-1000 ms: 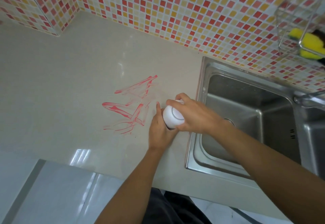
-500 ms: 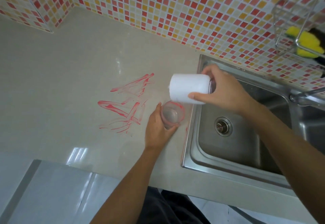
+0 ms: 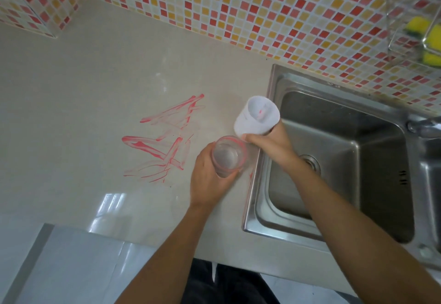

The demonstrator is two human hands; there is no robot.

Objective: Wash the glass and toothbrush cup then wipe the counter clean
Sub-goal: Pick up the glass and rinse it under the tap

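Counter [image 3: 78, 84] — pale, glossy; red smears [image 3: 167, 139] still streaked across its middle, unwiped, left of both hands. No cloth in view.

Sink [image 3: 346, 151] — steel basin at right, drain visible, tap only partly in frame; no water seen running.

Toothbrush cup [image 3: 256, 119] — white, a pink mark inside. A second ago it sat mouth-down over the glass; half a second ago it was lifted off and held sideways; now it is turned mouth-up, just beside the sink's left rim, above the counter edge.

Glass [image 3: 228, 157] — clear, pink-rimmed, upright by the sink edge, uncovered since the cup came away. Whether it stands on the counter or is raised, cannot tell.

Right hand [image 3: 269, 141] — fingers curled round the cup's base, gripping it.

Left hand [image 3: 208, 177] — wrapped round the glass from the left, holding it.

Judgement: the two vessels are now separated, one per hand — washing has not begun; carrying both over the basin seems the likely next step.
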